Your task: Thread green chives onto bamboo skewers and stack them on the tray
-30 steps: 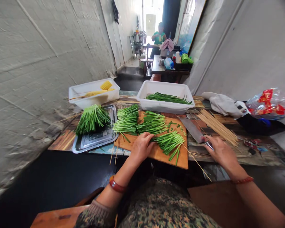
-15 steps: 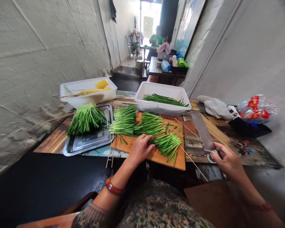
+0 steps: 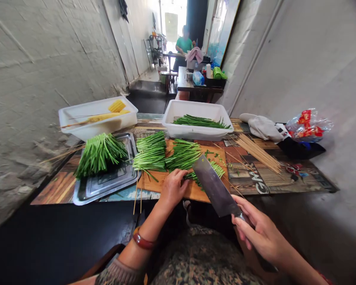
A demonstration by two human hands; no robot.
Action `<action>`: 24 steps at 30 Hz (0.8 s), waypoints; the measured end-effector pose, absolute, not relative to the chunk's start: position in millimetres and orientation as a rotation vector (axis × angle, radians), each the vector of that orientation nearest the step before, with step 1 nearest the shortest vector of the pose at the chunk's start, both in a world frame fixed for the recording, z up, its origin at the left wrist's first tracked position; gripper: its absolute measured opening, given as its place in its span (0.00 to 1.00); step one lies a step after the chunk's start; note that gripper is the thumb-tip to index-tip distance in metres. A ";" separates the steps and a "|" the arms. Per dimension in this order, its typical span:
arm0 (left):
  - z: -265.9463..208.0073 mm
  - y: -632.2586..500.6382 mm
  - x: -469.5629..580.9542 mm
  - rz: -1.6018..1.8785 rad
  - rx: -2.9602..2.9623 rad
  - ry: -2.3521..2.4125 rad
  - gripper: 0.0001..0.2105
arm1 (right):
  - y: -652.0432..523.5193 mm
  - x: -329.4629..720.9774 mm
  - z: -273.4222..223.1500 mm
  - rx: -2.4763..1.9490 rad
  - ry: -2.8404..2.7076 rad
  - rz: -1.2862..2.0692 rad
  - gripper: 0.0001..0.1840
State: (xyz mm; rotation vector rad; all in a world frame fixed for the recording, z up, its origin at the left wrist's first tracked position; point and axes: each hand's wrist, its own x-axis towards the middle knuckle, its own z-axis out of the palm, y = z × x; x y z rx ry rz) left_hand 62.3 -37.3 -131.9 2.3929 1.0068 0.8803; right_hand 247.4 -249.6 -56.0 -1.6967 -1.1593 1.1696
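The right hand (image 3: 261, 231) is wrapped around the handle of a cleaver (image 3: 215, 190), its broad blade slanting far-left in front of the cutting board (image 3: 195, 194). The left hand (image 3: 172, 188) has thumb and fingers curled around the left, dark-leaf end of the nearest chive bunch (image 3: 218, 169). That bunch lies at the near right of the board, partly hidden by the blade; whether steel touches it I cannot tell.

Two more chive rows lie beyond and to the left: the middle row (image 3: 183, 155) on the board, the left row (image 3: 150, 152) across the board's left side, with thin sticks poking out toward the near edge. Farther left, a heaped chive bundle (image 3: 99, 154) rests on a metal tray (image 3: 102, 190). At the far side stand a white tub (image 3: 195, 132) of long chives and another tub (image 3: 109, 126) with corn (image 3: 116, 105). Loose bamboo skewers (image 3: 258, 152) lie to the right.

The cleaver is probably heavy and rigid, best held by its handle with fingers clear of the edge. The chives should be light, limp, perhaps slick, and easily bruised; a gentle, flat hold at the leaf end suits them.
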 end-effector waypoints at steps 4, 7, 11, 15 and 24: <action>-129.7 -38.5 63.7 0.893 2.360 0.989 0.08 | -247.5 241.0 -56.0 -1.758 -1.344 1.047 0.28; -131.1 -36.8 65.5 0.901 2.389 0.962 0.06 | -240.8 239.1 -52.8 -1.817 -1.478 0.951 0.27; -131.6 -35.2 64.7 0.854 2.453 0.948 0.06 | -232.2 238.0 -47.7 -1.840 -1.674 0.781 0.26; -127.7 -36.4 65.7 0.737 2.529 0.993 0.06 | -229.9 237.1 -45.9 -1.834 -1.840 0.705 0.27; -135.4 -34.8 73.3 0.648 2.707 1.043 0.09 | -219.1 234.7 -33.6 -1.965 -1.914 0.949 0.30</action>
